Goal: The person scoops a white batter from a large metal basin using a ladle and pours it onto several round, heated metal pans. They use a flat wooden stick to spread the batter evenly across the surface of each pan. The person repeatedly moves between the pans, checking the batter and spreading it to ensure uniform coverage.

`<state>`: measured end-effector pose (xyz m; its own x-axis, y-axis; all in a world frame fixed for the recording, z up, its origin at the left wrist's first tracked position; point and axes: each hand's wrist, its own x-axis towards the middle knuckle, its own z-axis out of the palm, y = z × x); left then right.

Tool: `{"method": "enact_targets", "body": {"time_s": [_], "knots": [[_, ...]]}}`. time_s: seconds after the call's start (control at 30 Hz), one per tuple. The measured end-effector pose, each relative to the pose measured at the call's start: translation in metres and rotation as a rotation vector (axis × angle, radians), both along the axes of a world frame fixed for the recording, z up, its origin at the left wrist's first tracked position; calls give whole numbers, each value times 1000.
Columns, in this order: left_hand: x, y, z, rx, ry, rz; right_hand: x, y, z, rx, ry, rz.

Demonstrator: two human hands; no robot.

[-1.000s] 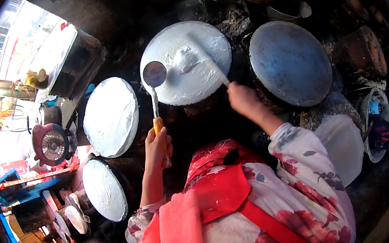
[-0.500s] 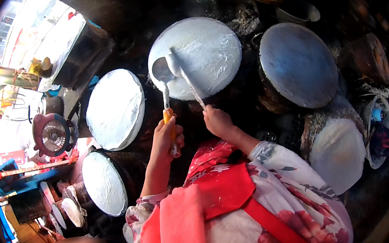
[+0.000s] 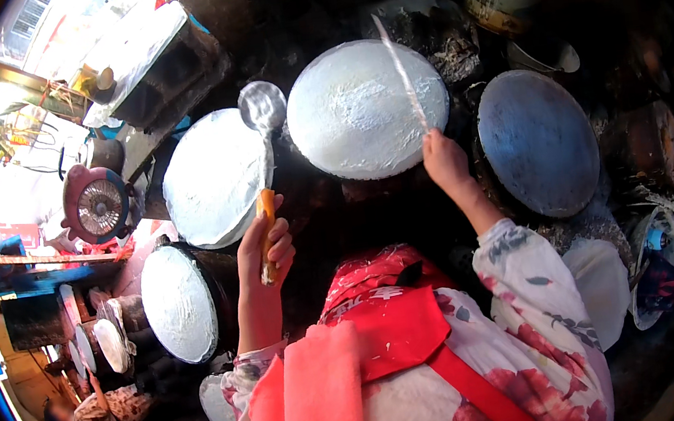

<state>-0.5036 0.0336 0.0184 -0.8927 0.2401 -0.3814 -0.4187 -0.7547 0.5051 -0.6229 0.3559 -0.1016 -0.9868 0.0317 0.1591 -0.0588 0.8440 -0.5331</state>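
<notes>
Head camera looks down on a person in a floral blouse and red apron, standing among round steaming drums. Their left hand (image 3: pixel 267 249) is closed around the orange handle of a metal ladle (image 3: pixel 263 135); the handle runs up out of the fist and the round bowl sits well above the knuckles, coated in white batter, hanging over the gap between two drums. Their right hand (image 3: pixel 444 161) is closed on the lower end of a long flat stick (image 3: pixel 404 82), which slants up and away from the hand across the right part of the batter-covered cloth drum (image 3: pixel 358 114). That drum lies just beyond and to the left of the right hand, its white layer spread nearly to the rim. To the right of that hand sits a grey domed lid (image 3: pixel 539 141), close by the forearm. Left of the ladle hand is a second white drum (image 3: pixel 214 180), just beside the ladle's shaft, and below it, near the left elbow, a third white drum (image 3: pixel 175 304). Farther left, well away from both hands, stands a small pink fan (image 3: pixel 94 207).
</notes>
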Motion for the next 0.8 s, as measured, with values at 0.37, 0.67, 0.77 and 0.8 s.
{"method": "enact_targets", "body": {"time_s": [0.37,0.67,0.77,0.8], "knots": [[74,-63,30,305,-15,210,10,-11,2,7,-135,49],[145,-117,42,353,21,440,31,-24,-11,-36,-84,137],[171,-130,43,321,6,541,42,-34,-15,183,-225,168],[182,-133,42,307,10,581,50,-53,-10,172,-251,288]]}}
